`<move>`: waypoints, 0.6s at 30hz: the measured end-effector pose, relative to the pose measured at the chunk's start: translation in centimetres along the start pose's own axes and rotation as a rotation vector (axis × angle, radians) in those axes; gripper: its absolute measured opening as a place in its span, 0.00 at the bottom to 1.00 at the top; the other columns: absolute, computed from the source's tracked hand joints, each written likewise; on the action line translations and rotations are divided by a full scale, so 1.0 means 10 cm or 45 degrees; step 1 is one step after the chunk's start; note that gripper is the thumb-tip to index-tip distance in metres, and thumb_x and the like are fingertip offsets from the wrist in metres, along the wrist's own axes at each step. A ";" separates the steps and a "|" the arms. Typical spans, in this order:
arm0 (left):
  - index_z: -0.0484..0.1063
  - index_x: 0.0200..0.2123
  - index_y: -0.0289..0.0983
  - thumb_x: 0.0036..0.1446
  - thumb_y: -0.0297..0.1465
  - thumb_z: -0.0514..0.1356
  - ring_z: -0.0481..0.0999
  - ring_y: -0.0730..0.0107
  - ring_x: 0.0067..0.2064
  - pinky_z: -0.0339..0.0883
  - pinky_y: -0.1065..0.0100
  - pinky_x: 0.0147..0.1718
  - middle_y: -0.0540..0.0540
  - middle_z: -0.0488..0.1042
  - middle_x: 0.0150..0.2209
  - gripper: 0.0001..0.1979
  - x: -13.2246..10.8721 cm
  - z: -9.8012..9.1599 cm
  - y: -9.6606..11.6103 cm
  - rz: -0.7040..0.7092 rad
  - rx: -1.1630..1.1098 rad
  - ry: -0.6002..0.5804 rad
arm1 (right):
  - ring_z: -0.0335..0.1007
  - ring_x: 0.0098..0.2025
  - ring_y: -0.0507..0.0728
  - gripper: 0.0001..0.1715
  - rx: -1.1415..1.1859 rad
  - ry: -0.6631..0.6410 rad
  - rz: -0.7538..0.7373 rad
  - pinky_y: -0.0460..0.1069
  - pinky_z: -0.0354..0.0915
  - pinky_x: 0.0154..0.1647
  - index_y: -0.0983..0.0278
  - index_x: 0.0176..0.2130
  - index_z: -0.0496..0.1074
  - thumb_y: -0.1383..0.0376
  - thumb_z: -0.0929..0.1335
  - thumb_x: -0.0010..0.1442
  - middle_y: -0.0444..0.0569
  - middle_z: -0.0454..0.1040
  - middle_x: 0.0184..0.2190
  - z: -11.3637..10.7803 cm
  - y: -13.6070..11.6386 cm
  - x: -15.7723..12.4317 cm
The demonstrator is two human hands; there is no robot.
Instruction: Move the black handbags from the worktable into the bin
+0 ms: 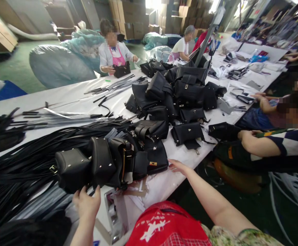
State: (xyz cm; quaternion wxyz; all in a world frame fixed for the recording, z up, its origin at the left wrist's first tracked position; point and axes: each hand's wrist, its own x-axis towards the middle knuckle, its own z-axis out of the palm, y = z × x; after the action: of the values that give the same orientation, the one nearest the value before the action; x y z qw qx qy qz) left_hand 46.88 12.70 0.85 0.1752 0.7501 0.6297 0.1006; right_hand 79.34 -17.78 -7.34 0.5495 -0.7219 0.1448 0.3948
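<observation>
A row of black bags stands on the white table [161, 186], one of them a black bag [73, 165] at the row's left end. My left hand [87, 203] is just below that bag and the one beside it, fingers apart, holding nothing; its fingertips are close to the bags' lower edges. At the row's right end lies a black bag with a gold clasp [156, 155]. Beside its right edge is my right hand [177, 166], fingers stretched out with nothing in them; whether they touch the bag is unclear.
Behind the row rises a pile of black bags [187, 89]. Black straps [36, 147] cover the table's left side. An open box [113, 215] with small items sits near my left arm. Several people work around the table; a person at right holds a black bag [224, 131].
</observation>
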 end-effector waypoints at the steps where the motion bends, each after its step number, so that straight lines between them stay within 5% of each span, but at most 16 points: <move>1: 0.62 0.58 0.19 0.53 0.48 0.50 0.53 0.43 0.66 0.54 0.48 0.62 0.21 0.59 0.59 0.40 -0.01 0.00 0.00 -0.008 0.000 0.007 | 0.73 0.28 0.54 0.24 0.027 0.064 -0.016 0.49 0.70 0.29 0.69 0.42 0.73 0.55 0.75 0.52 0.50 0.76 0.30 -0.18 -0.15 0.11; 5: 0.63 0.57 0.18 0.51 0.47 0.50 0.53 0.41 0.66 0.53 0.45 0.62 0.20 0.60 0.57 0.41 -0.07 -0.01 -0.03 -0.052 0.008 0.041 | 0.73 0.36 0.52 0.17 0.155 0.327 -0.155 0.50 0.71 0.37 0.68 0.46 0.70 0.57 0.66 0.65 0.49 0.74 0.40 -0.65 -0.80 0.56; 10: 0.63 0.58 0.20 0.51 0.47 0.51 0.53 0.39 0.65 0.53 0.43 0.61 0.21 0.57 0.59 0.40 -0.23 -0.05 -0.12 -0.056 0.015 0.096 | 0.72 0.37 0.53 0.16 0.249 0.377 -0.277 0.51 0.71 0.38 0.68 0.45 0.70 0.58 0.66 0.65 0.49 0.73 0.39 -0.61 -1.38 0.82; 15: 0.63 0.56 0.18 0.53 0.45 0.52 0.55 0.38 0.64 0.54 0.45 0.62 0.21 0.56 0.58 0.38 -0.36 -0.11 -0.21 -0.024 -0.016 0.222 | 0.69 0.30 0.51 0.10 0.313 0.460 -0.508 0.48 0.70 0.32 0.65 0.40 0.71 0.65 0.69 0.56 0.42 0.72 0.30 -0.56 -1.96 0.69; 18: 0.64 0.55 0.18 0.54 0.44 0.52 0.55 0.39 0.64 0.53 0.47 0.62 0.22 0.58 0.57 0.36 -0.44 -0.17 -0.24 -0.025 -0.047 0.271 | 0.67 0.29 0.49 0.14 0.372 0.531 -0.712 0.45 0.68 0.32 0.64 0.39 0.72 0.69 0.69 0.48 0.39 0.70 0.28 -0.52 -2.30 0.31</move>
State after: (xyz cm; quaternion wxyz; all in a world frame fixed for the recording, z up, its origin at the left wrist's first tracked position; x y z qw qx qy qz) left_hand 43.22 8.97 1.74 0.1221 0.7255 0.6502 0.1896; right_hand 98.29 -13.70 6.44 0.6919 -0.7125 0.1057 0.0495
